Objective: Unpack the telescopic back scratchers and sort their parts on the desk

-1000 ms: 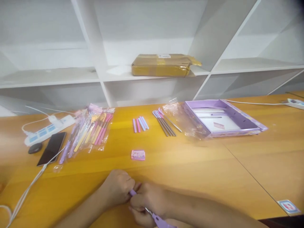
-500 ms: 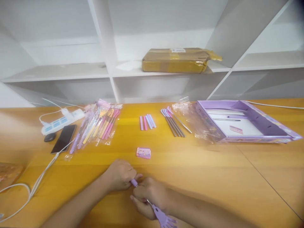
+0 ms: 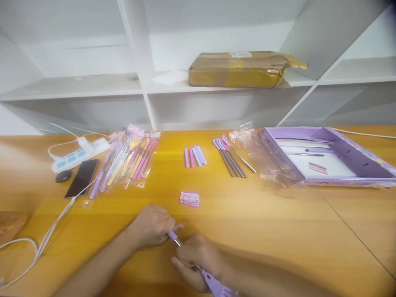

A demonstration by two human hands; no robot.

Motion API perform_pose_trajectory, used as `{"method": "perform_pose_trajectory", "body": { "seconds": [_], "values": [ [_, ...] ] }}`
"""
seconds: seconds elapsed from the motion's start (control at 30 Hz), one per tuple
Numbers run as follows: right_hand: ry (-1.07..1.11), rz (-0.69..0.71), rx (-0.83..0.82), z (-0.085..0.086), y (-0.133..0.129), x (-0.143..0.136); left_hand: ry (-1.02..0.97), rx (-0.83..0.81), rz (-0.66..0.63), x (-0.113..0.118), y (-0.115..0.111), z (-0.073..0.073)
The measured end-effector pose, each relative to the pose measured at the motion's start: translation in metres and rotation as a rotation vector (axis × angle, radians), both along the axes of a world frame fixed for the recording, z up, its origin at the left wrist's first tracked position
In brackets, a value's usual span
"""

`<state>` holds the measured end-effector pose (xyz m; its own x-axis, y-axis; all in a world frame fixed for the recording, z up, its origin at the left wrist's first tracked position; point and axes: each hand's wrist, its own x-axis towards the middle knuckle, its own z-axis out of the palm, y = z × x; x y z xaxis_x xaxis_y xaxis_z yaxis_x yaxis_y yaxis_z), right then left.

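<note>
At the table's near edge my left hand (image 3: 155, 226) is closed around the purple handle sleeve (image 3: 172, 235) of a back scratcher. My right hand (image 3: 198, 255) grips the same back scratcher's metal rod, its fingers wrapped round it. The purple hand-shaped head (image 3: 216, 285) sticks out below my right hand, cut off by the lower frame edge. A short bit of bare rod shows between both hands. Beyond them lies a small stack of pink cards (image 3: 189, 199). Several pink, purple and blue sleeves (image 3: 194, 156) are laid in a row farther back.
Several metal rods with curved coloured heads (image 3: 232, 159) lie right of the sleeves, beside clear plastic bags (image 3: 272, 169). A purple box (image 3: 349, 180) stands at right. Bagged back scratchers (image 3: 130, 159), a phone (image 3: 82, 178), a mouse (image 3: 63, 176) and a power strip (image 3: 80, 156) are left. A taped carton (image 3: 238, 72) sits on the shelf.
More bare metal rod shows between my hands, with my right hand slightly lower and farther right. The head view has shifted a little. Both hands keep their hold.
</note>
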<state>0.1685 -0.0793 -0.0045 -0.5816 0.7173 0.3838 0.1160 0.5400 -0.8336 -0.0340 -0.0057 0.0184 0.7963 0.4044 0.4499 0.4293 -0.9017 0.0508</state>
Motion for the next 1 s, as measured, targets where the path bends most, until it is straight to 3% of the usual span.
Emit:
{"method": "perform_pose_trajectory", "body": {
  "seconds": [0.2, 0.37, 0.5, 0.63, 0.7, 0.8, 0.9, 1.0],
  "values": [
    [0.087, -0.040, 0.019, -0.001, -0.002, 0.000, 0.010, -0.036, 0.003, -0.008, 0.007, -0.004],
    [0.110, 0.038, -0.097, 0.001, -0.004, 0.008, 0.025, -0.039, 0.044, -0.016, 0.017, -0.004],
    [0.083, 0.103, -0.099, 0.007, -0.002, 0.020, 0.023, -0.010, 0.037, -0.033, 0.030, 0.001],
    [0.123, 0.170, 0.004, 0.003, 0.002, 0.036, -0.102, -0.046, 0.201, -0.064, 0.051, 0.005],
    [0.222, 0.081, -0.010, -0.002, 0.007, 0.041, -0.162, -0.100, 0.313, -0.073, 0.058, 0.003],
    [0.387, -0.171, -0.241, -0.002, 0.026, 0.047, -0.184, -0.274, 0.369, -0.069, 0.057, -0.005],
    [0.401, -0.407, -0.398, 0.011, 0.060, 0.056, -0.169, -0.389, 0.355, -0.058, 0.049, -0.013],
    [0.375, -0.674, -0.350, 0.030, 0.103, 0.076, -0.163, -0.450, 0.377, -0.055, 0.047, -0.016]
  ]
}}
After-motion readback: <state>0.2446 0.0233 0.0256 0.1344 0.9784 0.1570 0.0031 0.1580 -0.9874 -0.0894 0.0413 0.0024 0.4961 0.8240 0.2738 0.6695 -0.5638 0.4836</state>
